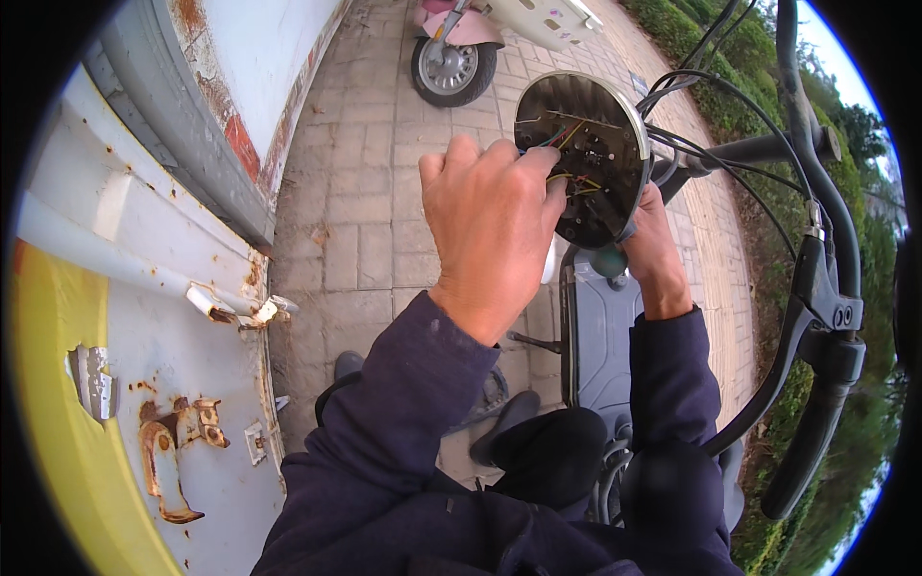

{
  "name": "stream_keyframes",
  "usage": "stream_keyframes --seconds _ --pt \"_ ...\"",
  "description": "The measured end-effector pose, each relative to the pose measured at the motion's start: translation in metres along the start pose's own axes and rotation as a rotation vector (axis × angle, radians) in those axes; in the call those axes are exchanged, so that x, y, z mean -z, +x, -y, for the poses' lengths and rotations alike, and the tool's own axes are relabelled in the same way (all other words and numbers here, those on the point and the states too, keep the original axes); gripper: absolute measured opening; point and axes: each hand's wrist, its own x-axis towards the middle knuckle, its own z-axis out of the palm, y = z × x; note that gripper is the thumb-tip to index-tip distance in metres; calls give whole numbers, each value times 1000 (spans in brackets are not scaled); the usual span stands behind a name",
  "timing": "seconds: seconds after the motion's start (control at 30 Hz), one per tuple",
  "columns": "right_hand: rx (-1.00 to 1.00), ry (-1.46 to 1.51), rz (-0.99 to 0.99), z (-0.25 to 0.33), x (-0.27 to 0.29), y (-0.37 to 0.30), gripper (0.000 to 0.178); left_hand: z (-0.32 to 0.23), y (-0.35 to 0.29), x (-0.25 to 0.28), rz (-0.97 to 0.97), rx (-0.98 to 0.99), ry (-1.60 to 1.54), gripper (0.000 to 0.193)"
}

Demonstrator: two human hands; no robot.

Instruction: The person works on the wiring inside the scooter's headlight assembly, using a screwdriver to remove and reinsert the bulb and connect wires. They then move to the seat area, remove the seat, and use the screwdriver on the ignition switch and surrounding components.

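An opened, rounded black housing with a pale rim [615, 96], shaped like a headlight or dashboard shell, is held up in front of me, its inside facing me. Thin red, yellow and blue wires [576, 182] run among the small parts inside it. My left hand [495, 216] reaches in from the left, fingers curled and pinched at the wires; the fingertips are partly hidden. From below right, my right hand [656, 252] grips the housing's outer side, most of its fingers behind the shell.
Handlebars with a black grip and brake lever [812, 413] curve along the right, with black cables [740, 158] near the housing. Below is a grey scooter footboard [603, 336]. A rusty white metal panel [192, 336] stands left. A pink scooter [461, 58] is parked ahead on paving, beside hedges [663, 38].
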Motion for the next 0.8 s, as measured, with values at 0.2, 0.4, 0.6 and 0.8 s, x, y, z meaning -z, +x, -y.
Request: stream_keyframes --seconds 0.2,0.4,0.6,0.8 --pt "173 -194 87 0 14 -1 17 5 10 -7 -97 -51 -1 10" --pt "326 -523 47 7 24 5 19 10 14 -8 -7 294 -402 12" --pt "255 -399 59 10 21 1 16 22 13 -10 9 285 -366 15" --pt "244 -344 143 11 18 1 26 30 16 -22 -209 42 -390 14"
